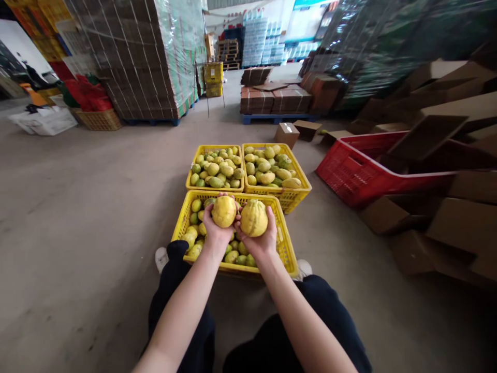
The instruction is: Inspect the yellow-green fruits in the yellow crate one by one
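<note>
My left hand point(218, 230) is wrapped round a smooth, rounded yellow fruit point(224, 211). In my right hand point(264, 239) lies another yellow fruit point(253, 218), with ribs running down from its top. Both are held up side by side, close together, above the near yellow crate point(288, 254). That crate holds several yellow and green fruits point(232, 257), partly hidden by my hands and forearms. Two more yellow crates stand just behind it, a left one point(189, 173) and a right one point(305, 178), both filled with similar fruits, some round and some longer.
To the right, a red crate point(355, 171) holds cardboard, with loose cardboard boxes point(430, 254) around it. Flattened cardboard lies stacked on a blue pallet point(267, 118) ahead. A tall wrapped stack point(132, 57) stands back left, near a wicker basket point(99, 119). My legs flank the near crate.
</note>
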A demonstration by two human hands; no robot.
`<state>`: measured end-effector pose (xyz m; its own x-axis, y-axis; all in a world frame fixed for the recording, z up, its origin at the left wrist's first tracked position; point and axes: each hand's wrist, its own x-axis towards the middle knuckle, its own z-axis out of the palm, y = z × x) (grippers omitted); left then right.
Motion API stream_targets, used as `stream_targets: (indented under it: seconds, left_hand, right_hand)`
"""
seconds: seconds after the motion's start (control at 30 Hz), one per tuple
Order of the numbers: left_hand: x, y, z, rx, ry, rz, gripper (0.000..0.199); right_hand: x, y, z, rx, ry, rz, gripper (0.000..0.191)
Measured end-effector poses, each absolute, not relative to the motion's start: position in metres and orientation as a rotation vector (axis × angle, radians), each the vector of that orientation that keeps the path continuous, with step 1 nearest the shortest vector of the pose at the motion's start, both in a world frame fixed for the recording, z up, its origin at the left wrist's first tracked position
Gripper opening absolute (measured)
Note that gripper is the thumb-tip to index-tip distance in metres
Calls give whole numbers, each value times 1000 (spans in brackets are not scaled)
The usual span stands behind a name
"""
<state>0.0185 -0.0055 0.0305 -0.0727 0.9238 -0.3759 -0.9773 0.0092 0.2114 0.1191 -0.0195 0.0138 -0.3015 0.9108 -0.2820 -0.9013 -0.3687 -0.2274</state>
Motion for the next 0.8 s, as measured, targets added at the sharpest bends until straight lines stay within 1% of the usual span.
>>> stream_targets:
  seconds: [0.23,0.33,0.47,0.63,0.8]
  left_hand:
    - [19,4,24,-403,719,1491,39]
    - [18,4,23,-406,764,1473,36]
    - [17,3,21,-362,821,1435,30]
    - [15,2,20,-348,830,1427,35]
    - [13,0,24,-356,833,1412,38]
  right_hand:
    - [111,-16,8,-507,189,1751,36]
    - [115,-12,6,-539,181,1754,35]
    - [120,-9,6,-627,227,1762,29]
    - [121,-9,2,-724,317,1767,32]
    - [123,-7,-6,-754,291,1837,32]
